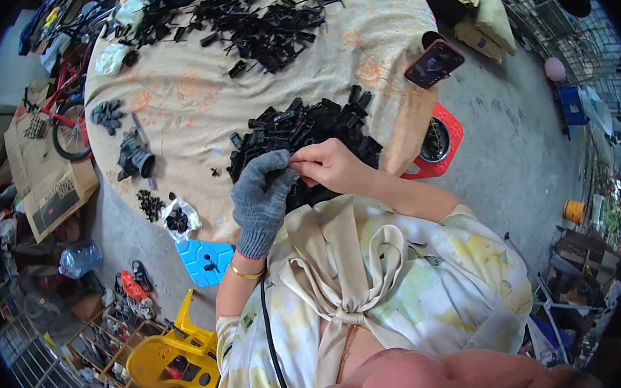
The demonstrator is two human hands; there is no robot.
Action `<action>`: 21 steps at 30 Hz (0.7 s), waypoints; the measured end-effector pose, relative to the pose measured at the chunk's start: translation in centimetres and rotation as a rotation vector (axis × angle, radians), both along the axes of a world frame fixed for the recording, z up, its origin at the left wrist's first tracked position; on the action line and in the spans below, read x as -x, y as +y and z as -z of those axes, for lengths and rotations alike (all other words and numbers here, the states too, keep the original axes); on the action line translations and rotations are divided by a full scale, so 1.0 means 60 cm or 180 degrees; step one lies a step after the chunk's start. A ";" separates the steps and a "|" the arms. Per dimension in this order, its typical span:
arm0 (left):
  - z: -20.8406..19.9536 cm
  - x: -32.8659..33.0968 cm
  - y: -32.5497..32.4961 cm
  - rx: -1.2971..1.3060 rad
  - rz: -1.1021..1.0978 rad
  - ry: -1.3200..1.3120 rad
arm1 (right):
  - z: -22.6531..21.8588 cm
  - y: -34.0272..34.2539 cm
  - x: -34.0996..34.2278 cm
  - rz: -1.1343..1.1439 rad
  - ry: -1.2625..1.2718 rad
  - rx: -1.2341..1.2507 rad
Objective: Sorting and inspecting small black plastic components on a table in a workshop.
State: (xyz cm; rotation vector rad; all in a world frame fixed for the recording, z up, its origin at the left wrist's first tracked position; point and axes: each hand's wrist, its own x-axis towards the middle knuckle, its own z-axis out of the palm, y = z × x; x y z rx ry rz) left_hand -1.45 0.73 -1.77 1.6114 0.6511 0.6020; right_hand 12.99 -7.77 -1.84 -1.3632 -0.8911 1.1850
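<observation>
My left hand (259, 198), in a grey knitted glove, is closed with its fingertips meeting those of my bare right hand (332, 166). The right thumb and forefinger are pinched together. Whatever the two hands hold between them is too small and covered to make out. Just beyond and beneath them lies a heap of small black plastic parts (297, 125) at the table's near edge; my hands hide some of it. A second, wider heap of black parts (267, 31) spreads over the far side of the cloth-covered table (190, 79).
Grey gloves (134, 158), tiny black bits (150, 205) and a white plastic bag (188, 218) lie at the table's left. A phone (434, 63) stands at the right edge. Around the table are a blue stool (201, 257), red stool (455, 137) and yellow chair (155, 363).
</observation>
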 end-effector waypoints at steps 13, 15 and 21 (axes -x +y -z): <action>0.053 0.015 0.033 -0.0267 -0.0090 0.0209 | 0.100 0.093 -0.196 0.0543 -0.2339 0.0463; 0.050 0.018 0.031 -0.0065 -0.0053 0.0265 | 0.148 0.120 -0.238 0.0754 -0.2684 0.0476; 0.042 0.022 0.019 0.0857 0.0076 -0.0075 | 0.230 0.198 -0.271 0.0669 -0.3957 0.0850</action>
